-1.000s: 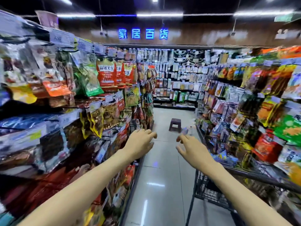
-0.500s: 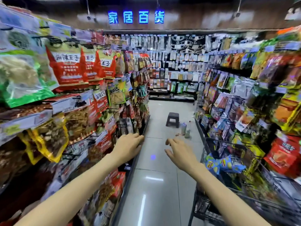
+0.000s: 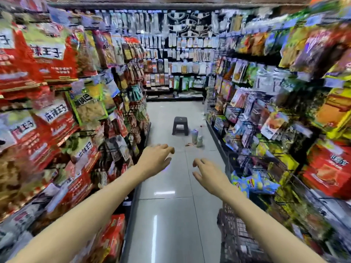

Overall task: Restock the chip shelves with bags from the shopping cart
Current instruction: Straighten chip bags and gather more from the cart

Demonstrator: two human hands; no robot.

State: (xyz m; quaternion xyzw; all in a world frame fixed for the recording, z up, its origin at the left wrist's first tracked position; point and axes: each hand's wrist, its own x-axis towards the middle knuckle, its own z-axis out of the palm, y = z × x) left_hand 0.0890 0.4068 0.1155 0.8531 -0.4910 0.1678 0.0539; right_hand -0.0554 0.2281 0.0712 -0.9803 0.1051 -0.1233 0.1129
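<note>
Both hands reach forward over the aisle floor, and neither holds anything. The left hand (image 3: 155,158) has a loose, half-wide grip with the fingers gently bent; the right hand (image 3: 207,175) is spread wider, thumb apart from the fingers.

The task's chip bags (image 3: 254,182) lie in the wire shopping cart (image 3: 239,230), just right of the right grip and a little beyond it. They show blue and yellow print, though blur hides the detail.

Such bags are probably light, air-filled and soft, with slick film and brittle contents. A hard squeeze across the middle would likely crush the chips or let the film slide out of the grip. The safer hold looks to be a pinch on the flat sealed top edge, or an open palm under the puffed body.

The snack shelves (image 3: 62,118) stand left of the left grip, crowded with hanging packets. A black stool (image 3: 180,125) stands well ahead of both grips.
</note>
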